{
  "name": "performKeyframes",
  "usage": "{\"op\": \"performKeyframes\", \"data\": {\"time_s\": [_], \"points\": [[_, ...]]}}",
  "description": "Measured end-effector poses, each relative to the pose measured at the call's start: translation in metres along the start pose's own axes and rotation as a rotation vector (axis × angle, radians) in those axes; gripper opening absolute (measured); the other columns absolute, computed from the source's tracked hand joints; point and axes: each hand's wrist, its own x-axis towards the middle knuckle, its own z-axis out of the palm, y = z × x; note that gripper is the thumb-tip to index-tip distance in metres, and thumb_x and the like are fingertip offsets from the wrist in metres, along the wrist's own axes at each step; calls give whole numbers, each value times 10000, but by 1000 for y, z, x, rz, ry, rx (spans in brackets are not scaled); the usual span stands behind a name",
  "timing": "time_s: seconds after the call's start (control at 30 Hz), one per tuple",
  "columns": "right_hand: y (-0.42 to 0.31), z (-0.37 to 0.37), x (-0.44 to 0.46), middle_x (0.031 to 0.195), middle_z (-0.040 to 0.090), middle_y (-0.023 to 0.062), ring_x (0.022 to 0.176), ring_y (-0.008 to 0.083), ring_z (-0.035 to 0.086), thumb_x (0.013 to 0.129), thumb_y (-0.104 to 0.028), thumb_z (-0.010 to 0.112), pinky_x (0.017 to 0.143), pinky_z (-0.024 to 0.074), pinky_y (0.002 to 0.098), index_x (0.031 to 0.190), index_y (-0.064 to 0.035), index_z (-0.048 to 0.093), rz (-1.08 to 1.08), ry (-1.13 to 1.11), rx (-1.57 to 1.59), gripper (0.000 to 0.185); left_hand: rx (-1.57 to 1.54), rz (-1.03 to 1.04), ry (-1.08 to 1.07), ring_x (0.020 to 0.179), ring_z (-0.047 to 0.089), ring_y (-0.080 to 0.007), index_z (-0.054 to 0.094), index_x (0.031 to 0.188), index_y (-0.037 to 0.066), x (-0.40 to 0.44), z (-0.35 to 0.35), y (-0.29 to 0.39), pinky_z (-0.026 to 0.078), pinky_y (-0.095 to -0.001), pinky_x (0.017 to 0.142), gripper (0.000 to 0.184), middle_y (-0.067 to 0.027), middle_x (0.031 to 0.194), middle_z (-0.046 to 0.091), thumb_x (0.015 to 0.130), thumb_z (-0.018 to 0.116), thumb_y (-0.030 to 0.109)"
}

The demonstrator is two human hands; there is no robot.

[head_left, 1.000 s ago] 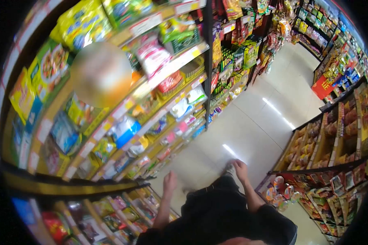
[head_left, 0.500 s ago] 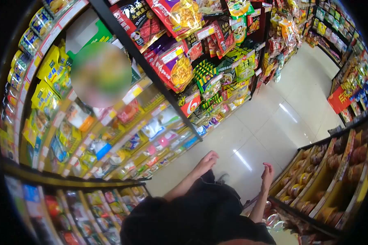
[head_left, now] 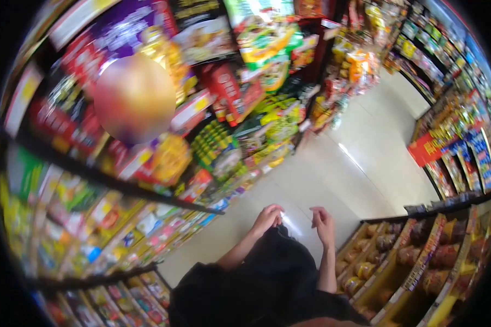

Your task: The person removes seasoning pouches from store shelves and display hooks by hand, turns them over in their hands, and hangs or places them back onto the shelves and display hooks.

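Observation:
My left hand (head_left: 268,217) hangs in front of my dark clothing, its fingers loosely bent and nothing visible in them. To its right, my right hand (head_left: 322,222) is raised above the floor with relaxed, slightly parted fingers, also holding nothing I can see. The two hands are apart and touch no goods. Nearest to my right hand is the low shelf of round packed goods (head_left: 365,269). Beyond my left hand, the rack carries hanging packets, among them a green-and-black packet (head_left: 215,143).
Shelves of blurred colourful packets (head_left: 92,218) run along the left. Pale floor tiles (head_left: 332,163) lead ahead between the racks. A red sign (head_left: 428,146) sticks out at the right, and more packed racks (head_left: 420,49) stand at the far end.
My view has moved forward along the aisle, so the hanging packets look larger and closer. My hands have come nearer to each other, and both still hold nothing visible.

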Motion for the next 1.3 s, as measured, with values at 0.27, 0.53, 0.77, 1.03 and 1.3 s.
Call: {"op": "performKeyframes", "data": {"time_s": [0.27, 0.53, 0.77, 1.03, 1.3], "points": [[-77, -133, 135, 873, 671, 55, 781, 125, 647, 1020, -45, 454, 687, 550, 270, 1176, -25, 659, -98, 280, 68, 258, 149, 215, -185, 579, 436, -65, 589, 817, 42, 152, 85, 130, 361, -258, 538, 366, 30, 652, 510, 1066, 500, 295], [-70, -171, 227, 957, 673, 40, 818, 110, 646, 990, -6, 456, 736, 552, 270, 1173, -21, 661, -36, 37, 287, 275, 334, 129, 130, 618, 346, -59, 496, 715, 58, 203, 110, 139, 299, -281, 543, 448, 62, 652, 369, 1051, 557, 348], [-71, -280, 320, 950, 680, 39, 823, 109, 641, 1000, -14, 479, 747, 544, 272, 1185, -34, 662, -151, -159, 132, 262, 243, 149, 205, 613, 417, -71, 585, 997, 76, 291, 218, 105, 340, -259, 563, 306, 52, 689, 434, 1096, 442, 328], [-67, -471, 398, 953, 668, 55, 830, 122, 626, 1012, -128, 538, 742, 536, 286, 1163, -28, 671, -145, 92, 379, 225, 255, 173, 68, 748, 495, -72, 563, 1110, 84, 394, 363, 176, 425, -228, 675, 124, 4, 845, 557, 1035, 483, 142], [-113, -526, 491, 958, 665, 66, 841, 131, 621, 1018, -187, 550, 772, 533, 298, 1153, -10, 670, -202, -12, 312, 253, 246, 242, 129, 779, 557, -55, 614, 1058, 92, 471, 433, 245, 446, -217, 674, 88, 3, 871, 632, 1003, 575, 148]]}}
